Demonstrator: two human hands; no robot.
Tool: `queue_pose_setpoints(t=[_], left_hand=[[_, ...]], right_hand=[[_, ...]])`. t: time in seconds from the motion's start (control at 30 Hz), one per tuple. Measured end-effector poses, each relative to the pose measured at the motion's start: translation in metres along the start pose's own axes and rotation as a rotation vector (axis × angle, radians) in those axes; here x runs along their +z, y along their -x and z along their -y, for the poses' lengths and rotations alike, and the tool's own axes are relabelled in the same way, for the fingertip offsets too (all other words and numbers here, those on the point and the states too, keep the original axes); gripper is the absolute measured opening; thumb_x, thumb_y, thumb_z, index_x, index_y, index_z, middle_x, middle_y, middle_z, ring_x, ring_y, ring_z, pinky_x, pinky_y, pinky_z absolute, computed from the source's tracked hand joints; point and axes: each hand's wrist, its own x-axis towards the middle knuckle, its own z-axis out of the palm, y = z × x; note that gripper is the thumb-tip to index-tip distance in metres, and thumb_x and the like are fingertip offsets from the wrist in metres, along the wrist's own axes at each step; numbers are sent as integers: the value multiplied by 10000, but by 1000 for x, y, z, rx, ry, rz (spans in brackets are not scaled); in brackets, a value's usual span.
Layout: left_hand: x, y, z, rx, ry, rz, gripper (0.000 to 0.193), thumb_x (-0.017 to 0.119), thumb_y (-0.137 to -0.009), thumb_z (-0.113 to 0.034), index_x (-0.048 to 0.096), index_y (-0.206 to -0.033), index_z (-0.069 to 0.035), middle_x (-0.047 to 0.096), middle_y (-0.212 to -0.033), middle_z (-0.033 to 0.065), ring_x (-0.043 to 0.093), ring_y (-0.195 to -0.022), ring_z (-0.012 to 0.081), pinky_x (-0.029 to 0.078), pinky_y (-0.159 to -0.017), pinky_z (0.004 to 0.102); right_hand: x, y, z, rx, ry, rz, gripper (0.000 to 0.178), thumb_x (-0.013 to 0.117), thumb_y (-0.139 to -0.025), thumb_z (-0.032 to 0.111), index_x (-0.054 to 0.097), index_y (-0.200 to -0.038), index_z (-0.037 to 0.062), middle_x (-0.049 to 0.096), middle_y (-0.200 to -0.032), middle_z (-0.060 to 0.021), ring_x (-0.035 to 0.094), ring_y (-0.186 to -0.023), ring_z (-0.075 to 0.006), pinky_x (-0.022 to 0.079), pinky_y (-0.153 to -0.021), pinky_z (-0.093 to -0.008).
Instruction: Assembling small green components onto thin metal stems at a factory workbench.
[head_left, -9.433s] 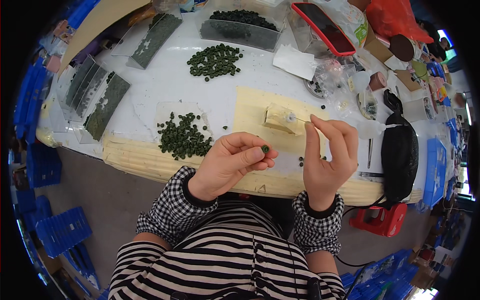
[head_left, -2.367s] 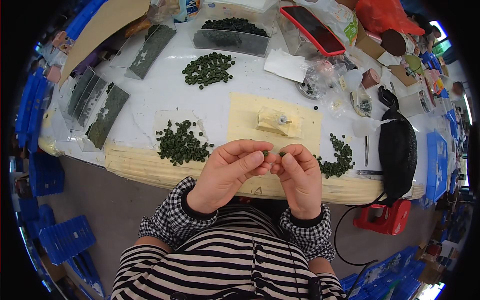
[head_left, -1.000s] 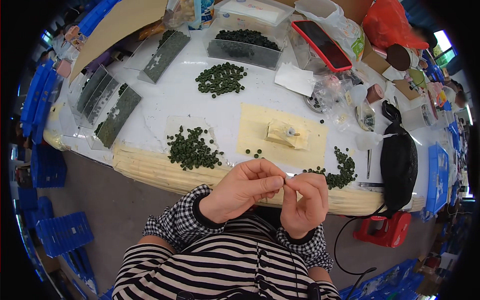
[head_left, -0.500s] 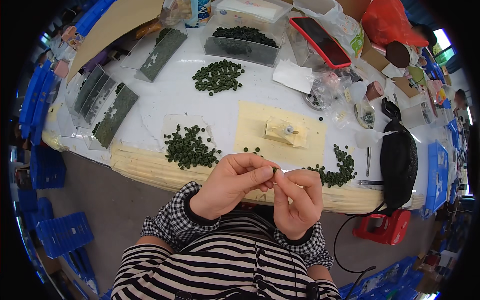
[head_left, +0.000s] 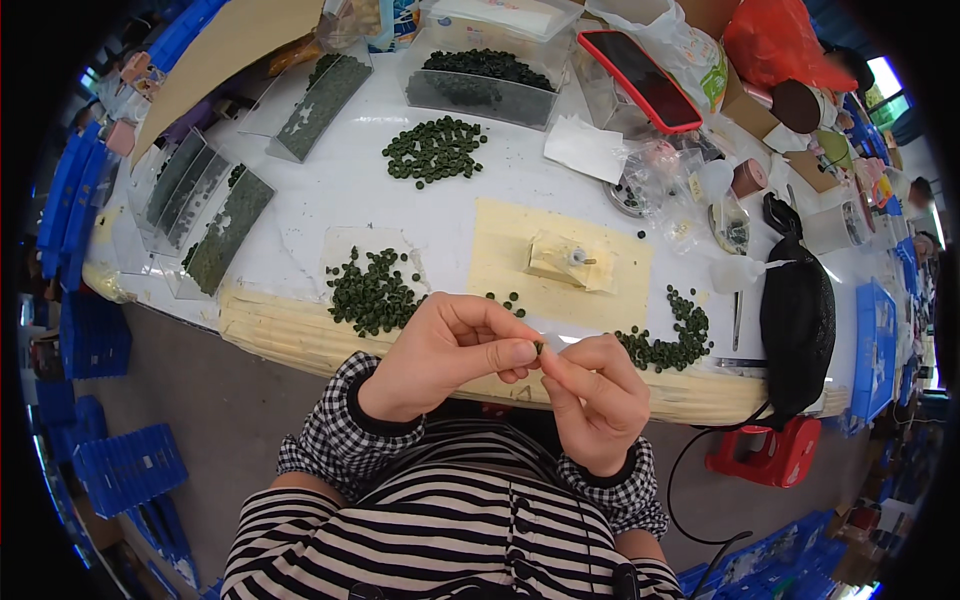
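Over the table's front edge, my left hand pinches a small dark green round piece between thumb and forefinger. My right hand is closed close beside it, its thumb and forefinger pressed together; whatever they hold is too small to make out. Behind my left hand lies a pile of dark green round pieces, and a few loose ones sit just past my fingers. Another pile lies beyond my right hand. A small tape-covered block with a metal peg stands on a yellowish sheet.
Clear bins of green pieces line the back, with more trays at left. A third heap lies mid-table. A red-cased phone, white tissue, tweezers and a black mesh bag occupy the right side.
My hands have drawn slightly apart, the left one shifting a little left and up with its green piece. The right fingertips have dropped slightly below the piece.
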Motion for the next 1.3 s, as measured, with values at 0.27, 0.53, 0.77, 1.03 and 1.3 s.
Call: queue_pose_setpoints(t=[0.27, 0.53, 0.77, 1.03, 1.3], left_hand=[[9, 0, 8, 213, -187, -89, 161, 664, -897, -10, 686, -1047, 47, 702, -914, 94, 659, -844, 113, 540, -756, 221], [12, -1, 11, 403, -401, -119, 181, 683, -859, 28, 706, -1038, 26, 695, -893, 106, 668, -830, 129, 538, -739, 228], [13, -4, 6, 653, -802, -169, 199, 708, -804, 49, 724, -996, -2, 701, -829, 104, 674, -758, 161, 527, -664, 257], [8, -7, 8, 641, -765, -127, 193, 710, -805, 44, 727, -990, -8, 710, -845, 105, 681, -742, 163, 530, -662, 255], [7, -8, 11, 578, -594, -121, 164, 711, -830, 25, 722, -992, 4, 710, -857, 110, 674, -753, 134, 524, -679, 234]], right_hand=[[5, 3, 0, 99, -1, -78, 283, 673, -783, -106, 703, -1056, -38, 631, -849, -97, 568, -743, -179, 448, -661, -262], [2, 4, -1, 111, -28, -74, 285, 675, -788, -104, 701, -1065, -44, 630, -852, -99, 561, -745, -173, 440, -653, -255], [0, 2, -1, 77, 19, -37, 297, 682, -779, -109, 702, -1068, -41, 634, -854, -95, 564, -739, -174, 441, -653, -254], [1, 4, -3, 101, -28, -38, 313, 681, -778, -115, 701, -1080, -34, 626, -839, -86, 561, -733, -173, 443, -652, -256], [1, 1, -1, 73, -1, -57, 314, 685, -782, -107, 699, -1086, -32, 628, -840, -91, 555, -725, -173, 434, -643, -256]])
